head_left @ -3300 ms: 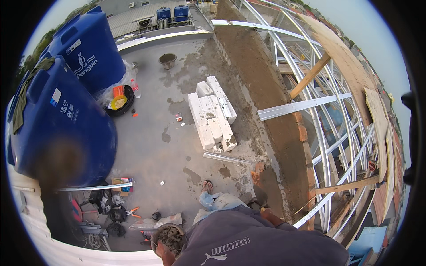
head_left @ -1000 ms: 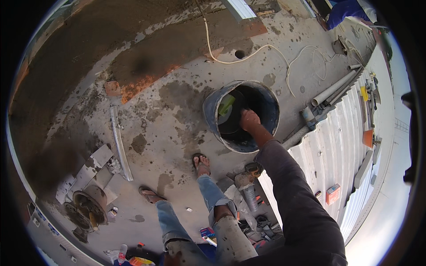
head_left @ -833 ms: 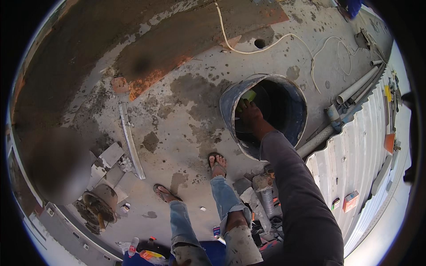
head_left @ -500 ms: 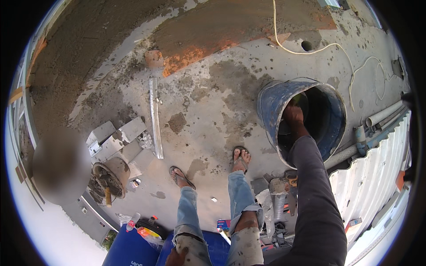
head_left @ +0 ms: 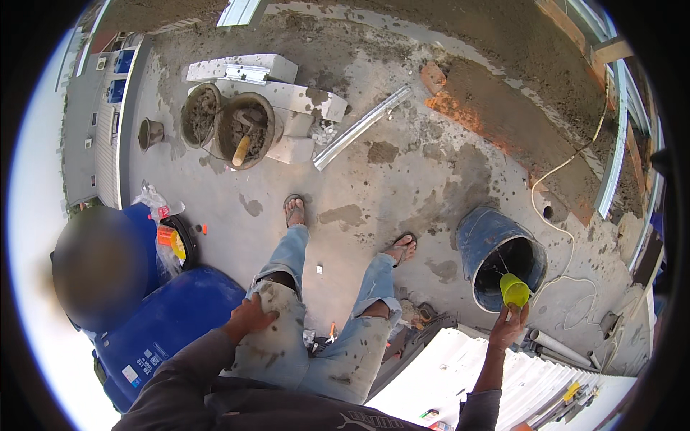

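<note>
My right hand (head_left: 507, 327) is closed round a yellow-green plastic cup (head_left: 514, 291). The cup is at the near rim of a large blue bucket (head_left: 481, 241), whose dark inside faces me; thin streaks of water show beside the cup. My left hand (head_left: 250, 316) lies on the thigh of my torn, stained jeans (head_left: 277, 337), holding nothing, its fingers apart.
Two mortar buckets stand at the upper left, one with a trowel (head_left: 243, 149). White blocks (head_left: 305, 100) and a metal channel (head_left: 363, 128) lie beyond. Blue drums (head_left: 194, 309) are at my left. A pale cable (head_left: 568, 233) runs past the blue bucket; corrugated sheeting (head_left: 438, 366) lies at my right.
My right hand has come from inside the blue bucket to its near rim, with the cup now in plain sight. The view has swung left, and my left hand shows fully on my thigh.
</note>
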The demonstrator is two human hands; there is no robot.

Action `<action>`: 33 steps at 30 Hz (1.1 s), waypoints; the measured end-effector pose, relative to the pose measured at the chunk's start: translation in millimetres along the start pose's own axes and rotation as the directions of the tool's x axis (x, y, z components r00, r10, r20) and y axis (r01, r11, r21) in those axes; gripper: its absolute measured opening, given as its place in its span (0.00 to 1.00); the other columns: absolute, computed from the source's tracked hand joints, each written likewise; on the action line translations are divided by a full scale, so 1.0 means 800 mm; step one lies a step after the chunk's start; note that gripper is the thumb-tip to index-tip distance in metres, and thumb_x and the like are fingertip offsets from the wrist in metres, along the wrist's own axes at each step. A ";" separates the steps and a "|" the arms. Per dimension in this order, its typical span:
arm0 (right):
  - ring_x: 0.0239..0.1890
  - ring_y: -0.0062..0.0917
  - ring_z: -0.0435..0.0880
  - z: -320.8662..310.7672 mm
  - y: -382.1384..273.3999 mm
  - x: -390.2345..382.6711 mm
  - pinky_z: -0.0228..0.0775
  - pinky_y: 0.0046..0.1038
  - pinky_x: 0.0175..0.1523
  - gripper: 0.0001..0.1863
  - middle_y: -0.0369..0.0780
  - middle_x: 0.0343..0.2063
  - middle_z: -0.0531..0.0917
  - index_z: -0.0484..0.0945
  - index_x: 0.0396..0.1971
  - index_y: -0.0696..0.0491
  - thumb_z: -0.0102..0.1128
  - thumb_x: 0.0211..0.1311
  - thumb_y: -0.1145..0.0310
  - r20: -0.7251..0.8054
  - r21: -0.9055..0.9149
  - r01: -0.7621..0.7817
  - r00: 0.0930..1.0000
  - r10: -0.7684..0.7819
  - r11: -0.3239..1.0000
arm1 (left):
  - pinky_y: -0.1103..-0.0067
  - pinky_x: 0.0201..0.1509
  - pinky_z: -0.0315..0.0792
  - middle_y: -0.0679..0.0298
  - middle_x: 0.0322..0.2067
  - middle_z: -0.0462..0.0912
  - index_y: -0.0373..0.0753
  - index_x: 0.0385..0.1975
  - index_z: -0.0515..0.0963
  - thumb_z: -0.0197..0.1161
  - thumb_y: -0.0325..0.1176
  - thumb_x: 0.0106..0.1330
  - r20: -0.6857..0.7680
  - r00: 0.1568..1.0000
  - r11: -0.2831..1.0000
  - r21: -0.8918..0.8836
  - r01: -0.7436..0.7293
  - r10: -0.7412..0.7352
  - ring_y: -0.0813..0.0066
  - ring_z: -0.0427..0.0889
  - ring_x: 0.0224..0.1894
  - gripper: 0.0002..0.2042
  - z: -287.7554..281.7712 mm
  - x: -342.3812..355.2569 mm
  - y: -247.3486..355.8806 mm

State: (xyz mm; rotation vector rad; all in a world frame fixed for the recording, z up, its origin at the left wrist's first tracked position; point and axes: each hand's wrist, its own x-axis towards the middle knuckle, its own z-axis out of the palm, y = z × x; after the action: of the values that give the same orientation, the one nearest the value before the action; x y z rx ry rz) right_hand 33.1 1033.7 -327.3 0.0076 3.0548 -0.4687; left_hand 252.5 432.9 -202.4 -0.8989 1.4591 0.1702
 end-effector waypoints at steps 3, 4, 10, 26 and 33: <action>0.54 0.53 0.79 -0.053 -0.119 0.004 0.75 0.46 0.55 0.12 0.53 0.54 0.77 0.77 0.42 0.56 0.69 0.59 0.76 0.060 -0.023 0.140 0.989 -0.139 0.990 | 0.54 0.68 0.65 0.36 0.63 0.68 0.31 0.71 0.54 0.64 0.67 0.54 0.050 0.998 0.997 -0.067 -0.025 0.028 0.40 0.72 0.65 0.54 0.001 0.025 -0.046; 0.53 0.53 0.79 -0.063 -0.166 0.009 0.75 0.46 0.54 0.14 0.53 0.54 0.77 0.76 0.43 0.55 0.69 0.58 0.76 0.068 -0.022 0.228 0.972 -0.227 0.973 | 0.55 0.68 0.66 0.36 0.63 0.68 0.31 0.72 0.53 0.66 0.67 0.52 0.070 0.997 0.996 -0.090 -0.021 0.027 0.40 0.72 0.65 0.55 0.001 0.036 -0.066; 0.49 0.49 0.81 -0.057 -0.491 0.051 0.77 0.43 0.51 0.13 0.52 0.53 0.75 0.78 0.43 0.56 0.67 0.60 0.70 0.192 0.105 0.564 0.797 -0.573 0.819 | 0.61 0.65 0.71 0.35 0.61 0.71 0.25 0.71 0.54 0.71 0.64 0.47 -0.006 0.968 0.902 -0.360 -0.237 0.252 0.40 0.75 0.62 0.59 -0.007 0.107 -0.205; 0.49 0.43 0.85 -0.024 -0.968 0.079 0.78 0.43 0.52 0.19 0.47 0.48 0.82 0.84 0.45 0.51 0.66 0.62 0.54 0.606 -0.356 0.652 0.706 -0.367 0.669 | 0.66 0.71 0.63 0.54 0.70 0.65 0.33 0.71 0.62 0.69 0.59 0.61 0.222 0.776 -0.070 -0.944 0.324 0.591 0.58 0.69 0.67 0.45 0.086 0.043 -0.541; 0.47 0.43 0.85 -0.049 -1.021 0.055 0.78 0.43 0.52 0.20 0.47 0.48 0.82 0.85 0.43 0.51 0.62 0.64 0.50 0.497 -0.296 0.758 0.641 -0.584 0.581 | 0.73 0.62 0.72 0.63 0.59 0.80 0.38 0.57 0.78 0.68 0.48 0.64 -0.125 0.812 -0.509 -0.830 0.229 0.569 0.68 0.79 0.57 0.26 0.087 0.026 -0.570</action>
State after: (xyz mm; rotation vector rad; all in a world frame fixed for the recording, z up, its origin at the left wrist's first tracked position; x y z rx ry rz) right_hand -23.4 265.8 -47.3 -1.1901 2.5885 0.2954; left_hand 586.2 159.0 -39.4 -1.7314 0.4180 2.3767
